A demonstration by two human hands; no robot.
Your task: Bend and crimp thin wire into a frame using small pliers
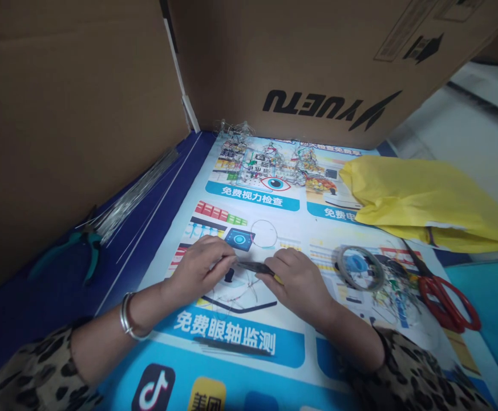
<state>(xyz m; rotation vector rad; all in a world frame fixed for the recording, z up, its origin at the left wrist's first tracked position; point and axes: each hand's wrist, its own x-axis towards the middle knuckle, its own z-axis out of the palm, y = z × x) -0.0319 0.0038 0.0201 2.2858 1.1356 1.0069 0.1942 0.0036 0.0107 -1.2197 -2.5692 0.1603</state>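
Your right hand (300,282) is closed around a slim dark tool (255,266), and your left hand (201,268) pinches narrowly at its tip, both resting on the printed poster (158,297) over loops of thin wire (249,290). Just beyond lies a wire ring (264,233). To your right sit a clear coil (360,267) and red scissors (445,294) near a yellow bag (424,200), while teal pliers (81,245) and a bundle of straight wires (137,191) lie well to your left.

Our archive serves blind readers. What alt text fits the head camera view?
Two hands meet over a printed poster: the right hand grips a slim dark tool, and the left hand pinches at its tip. Teal pliers and a wire bundle lie left; a wire coil, red scissors and a yellow bag lie right, cardboard boxes behind.
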